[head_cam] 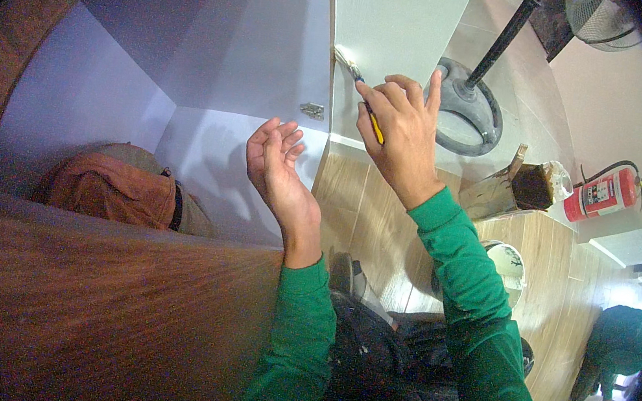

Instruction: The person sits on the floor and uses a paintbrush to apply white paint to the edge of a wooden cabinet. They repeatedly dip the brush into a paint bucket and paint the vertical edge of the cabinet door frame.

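Note:
Between the thumb and fingers of my right hand (403, 130) is a paintbrush (374, 126) with a yellow handle. Its pale, paint-coated bristles touch the edge of a white panel (398, 16), beside the brown edge of the cabinet opening. My left hand (285, 175) is raised in front of the cabinet interior (235, 66), palm up, fingers loosely curled and apart, holding nothing. A metal hinge plate (311, 110) is fixed to the inner cabinet wall just above the left fingertips. Paint partly fills a white bucket (508, 269) to the right, behind my right forearm.
An orange-brown bag (120, 186) lies inside the cabinet. At the right stand a fan's round base (470, 113), a hexagonal bin (491, 190) and a red fire extinguisher (604, 194). A person in green (622, 342) bends over farther back on the wood-look floor (549, 286).

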### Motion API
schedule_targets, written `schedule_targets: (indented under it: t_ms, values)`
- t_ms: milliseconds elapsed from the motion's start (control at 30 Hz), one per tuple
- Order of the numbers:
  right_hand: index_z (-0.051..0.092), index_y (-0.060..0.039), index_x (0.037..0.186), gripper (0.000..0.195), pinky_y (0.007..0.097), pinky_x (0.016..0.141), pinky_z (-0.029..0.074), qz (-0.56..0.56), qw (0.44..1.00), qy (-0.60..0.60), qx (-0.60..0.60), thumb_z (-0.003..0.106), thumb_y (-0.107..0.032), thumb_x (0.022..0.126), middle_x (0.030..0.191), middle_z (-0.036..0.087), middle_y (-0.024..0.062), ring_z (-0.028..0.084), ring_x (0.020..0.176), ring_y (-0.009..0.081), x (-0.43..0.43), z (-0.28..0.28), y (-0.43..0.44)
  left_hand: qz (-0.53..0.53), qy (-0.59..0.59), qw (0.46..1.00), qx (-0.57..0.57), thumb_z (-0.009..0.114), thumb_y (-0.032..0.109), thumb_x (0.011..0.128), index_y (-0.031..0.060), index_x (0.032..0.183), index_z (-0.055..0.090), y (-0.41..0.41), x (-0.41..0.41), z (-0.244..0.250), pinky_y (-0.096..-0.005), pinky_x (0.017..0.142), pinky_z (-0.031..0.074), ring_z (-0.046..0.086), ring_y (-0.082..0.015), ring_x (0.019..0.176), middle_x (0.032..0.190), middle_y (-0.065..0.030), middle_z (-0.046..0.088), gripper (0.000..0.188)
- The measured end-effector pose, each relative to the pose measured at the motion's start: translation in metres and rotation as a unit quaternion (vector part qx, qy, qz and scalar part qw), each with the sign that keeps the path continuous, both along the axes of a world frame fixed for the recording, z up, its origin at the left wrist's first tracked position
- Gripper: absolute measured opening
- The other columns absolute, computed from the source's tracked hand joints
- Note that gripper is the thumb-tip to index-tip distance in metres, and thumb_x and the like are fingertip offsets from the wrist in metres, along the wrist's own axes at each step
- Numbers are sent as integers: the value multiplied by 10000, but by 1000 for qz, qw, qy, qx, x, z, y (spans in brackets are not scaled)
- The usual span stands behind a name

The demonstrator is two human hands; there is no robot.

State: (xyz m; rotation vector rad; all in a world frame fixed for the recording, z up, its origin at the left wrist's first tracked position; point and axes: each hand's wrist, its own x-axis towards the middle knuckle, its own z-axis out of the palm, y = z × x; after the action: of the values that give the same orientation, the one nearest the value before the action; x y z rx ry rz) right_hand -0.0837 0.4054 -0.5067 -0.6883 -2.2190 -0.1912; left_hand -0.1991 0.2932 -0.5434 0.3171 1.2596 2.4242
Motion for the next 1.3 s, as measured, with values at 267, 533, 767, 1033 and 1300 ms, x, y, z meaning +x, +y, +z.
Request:
schedule_targets:
  t_ms: [267,533,767,1033,1300]
  values:
    - [759,-114,1204,330,737,1243,197,8,1000,1,-3,744,-179,881,1035,674,38,603,1211,272,0,-9,2,0,2,1000,-1,624,271,1059,54,1249,617,0,0,0,-328,914,493,669,-173,1027,1125,-103,719,289]
    - [762,-115,1195,314,733,1246,192,2,1000,-8,-8,742,-182,889,1034,669,37,606,1211,262,0,-18,1,0,0,1000,3,619,260,1060,54,1244,619,0,-1,-1,-323,909,498,673,-170,1019,1120,-99,721,276]
    - [763,-111,1188,300,731,1250,189,5,1000,-8,-17,736,-176,896,1020,660,37,606,1204,259,0,-25,1,1,-2,1000,6,623,259,1059,54,1245,623,0,-1,-1,-316,905,500,676,-168,1013,1112,-95,725,277]
    - [764,-112,1196,314,732,1250,189,1,1000,-17,-19,740,-168,887,1015,656,39,605,1203,260,0,-36,3,3,-8,1000,1,629,257,1051,52,1247,623,1,-1,1,-326,911,501,677,-173,1016,1111,-100,730,284]
    - [752,-123,1229,354,714,1254,197,15,999,-23,-48,753,-148,876,1033,656,34,608,1192,280,13,-28,-11,11,-6,1000,-7,644,271,1037,53,1240,625,1,-1,0,-331,912,498,675,-181,1012,1114,-103,725,298]
